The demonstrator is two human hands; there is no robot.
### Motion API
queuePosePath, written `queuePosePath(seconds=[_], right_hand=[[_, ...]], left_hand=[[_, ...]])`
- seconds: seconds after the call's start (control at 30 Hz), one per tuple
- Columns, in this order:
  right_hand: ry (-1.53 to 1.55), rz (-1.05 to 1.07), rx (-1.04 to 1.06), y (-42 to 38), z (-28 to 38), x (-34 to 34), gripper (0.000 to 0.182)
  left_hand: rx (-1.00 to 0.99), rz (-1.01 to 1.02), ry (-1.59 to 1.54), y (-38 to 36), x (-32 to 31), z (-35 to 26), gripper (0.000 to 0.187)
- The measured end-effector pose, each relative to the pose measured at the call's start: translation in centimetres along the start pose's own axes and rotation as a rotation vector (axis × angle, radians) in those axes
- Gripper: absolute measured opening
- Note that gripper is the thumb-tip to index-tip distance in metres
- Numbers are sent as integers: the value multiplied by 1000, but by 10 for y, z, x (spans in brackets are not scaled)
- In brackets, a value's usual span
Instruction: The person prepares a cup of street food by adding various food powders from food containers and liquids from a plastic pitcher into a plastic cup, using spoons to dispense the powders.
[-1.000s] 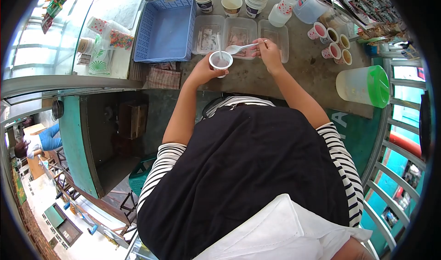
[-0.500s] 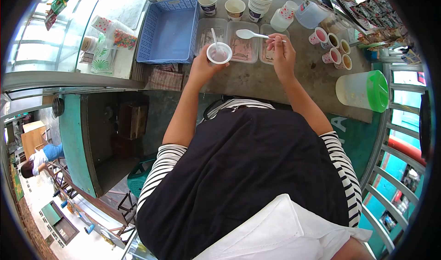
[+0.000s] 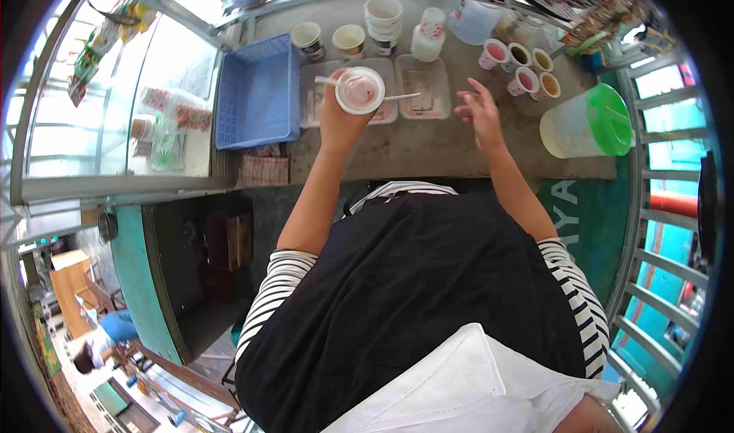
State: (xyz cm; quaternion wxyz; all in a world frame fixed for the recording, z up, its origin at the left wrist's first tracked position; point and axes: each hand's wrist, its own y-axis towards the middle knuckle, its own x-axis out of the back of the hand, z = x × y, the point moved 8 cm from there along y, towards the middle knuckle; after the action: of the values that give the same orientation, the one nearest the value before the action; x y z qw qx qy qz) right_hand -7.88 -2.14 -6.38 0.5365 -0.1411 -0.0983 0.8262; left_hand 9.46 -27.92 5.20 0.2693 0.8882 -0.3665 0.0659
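Note:
My left hand [image 3: 342, 127] is wrapped round a small white plastic cup [image 3: 359, 90] with pinkish contents, its mouth facing up towards me. A white spoon handle [image 3: 326, 80] sticks out on the cup's left side. To the right of the cup, the thin end of another white spoon [image 3: 404, 96] shows over the shallow clear containers; the cup hides the rest of it. My right hand [image 3: 482, 117] hangs over the counter with its fingers apart and nothing in them. Nearest to it is a clear container [image 3: 423, 89] with pinkish residue.
A blue basket [image 3: 258, 89] stands at the left, with a checked cloth [image 3: 264, 169] in front. Paper cups [image 3: 384, 24] and a bottle [image 3: 427, 44] line the back. Several filled cups [image 3: 523, 82] and a green-lidded tub [image 3: 587, 123] stand right. A person [image 3: 107, 341] is far left.
My right hand has let go of the white spoon and moved slightly right, its fingers spreading. The spoon now lies partly behind the cup. The cup appears larger and nearer to me.

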Motion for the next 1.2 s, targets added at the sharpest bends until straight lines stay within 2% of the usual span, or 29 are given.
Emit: queuePosePath(seconds=[0.07, 0.1, 0.13, 0.17, 0.2, 0.27, 0.3, 0.37, 0.4, 0.47, 0.53, 0.57, 0.63, 0.67, 0.73, 0.77, 0.83, 0.97, 1.07, 1.13, 1.2], right_hand=[[-347, -175, 498, -23, 58, 55, 30], [-485, -317, 663, -47, 86, 80, 22], [-628, -460, 820, -76, 109, 104, 18], [-759, -567, 902, -97, 117, 135, 18], [-895, -669, 975, -116, 122, 167, 21], [-592, -876, 1189, -144, 123, 231, 29], [-598, -891, 1186, -143, 119, 260, 29], [-261, -1169, 844, -135, 98, 343, 36], [-262, -1183, 848, -134, 104, 354, 36], [412, -899, 483, -97, 79, 375, 42], [447, -684, 509, -58, 73, 398, 49], [447, -684, 509, -48, 78, 404, 49], [207, -646, 554, -26, 94, 409, 53], [199, -637, 545, -13, 97, 421, 53], [-137, -227, 685, 18, 112, 416, 53], [-145, -207, 674, 24, 113, 422, 53], [489, 30, 320, 35, 115, 406, 52], [418, -87, 209, 35, 135, 406, 51], [212, -49, 463, 9, 157, 373, 43], [79, -14, 634, -12, 173, 345, 38], [112, 65, 568, -16, 181, 313, 36]], left_hand=[[-19, 21, -35, -8, -22, 2, 70], [8, 69, 5, -12, -36, 5, 71], [35, 117, 46, -18, -51, 8, 72], [96, 217, 0, -25, -71, 14, 78], [88, 234, -9, -32, -85, 11, 78], [36, 289, -19, -52, -120, -4, 83], [48, 302, -59, -64, -136, -2, 86], [88, 351, -99, -82, -164, -14, 85], [140, 386, -134, -88, -179, -18, 84], [142, 437, -130, -96, -205, -27, 84], [180, 484, -148, -109, -228, -25, 79], [181, 484, -148, -114, -239, -21, 79], [191, 505, -185, -123, -263, -14, 74], [205, 497, -185, -127, -271, -12, 74], [154, 455, -99, -127, -283, -13, 71], [189, 436, -94, -130, -288, -10, 69], [169, 378, -38, -134, -291, -5, 67], [115, 319, -2, -140, -287, -15, 70], [92, 324, -4, -144, -288, -18, 74], [-16, 300, 13, -146, -287, -18, 70], [17, 330, 39, -149, -289, -12, 66]])
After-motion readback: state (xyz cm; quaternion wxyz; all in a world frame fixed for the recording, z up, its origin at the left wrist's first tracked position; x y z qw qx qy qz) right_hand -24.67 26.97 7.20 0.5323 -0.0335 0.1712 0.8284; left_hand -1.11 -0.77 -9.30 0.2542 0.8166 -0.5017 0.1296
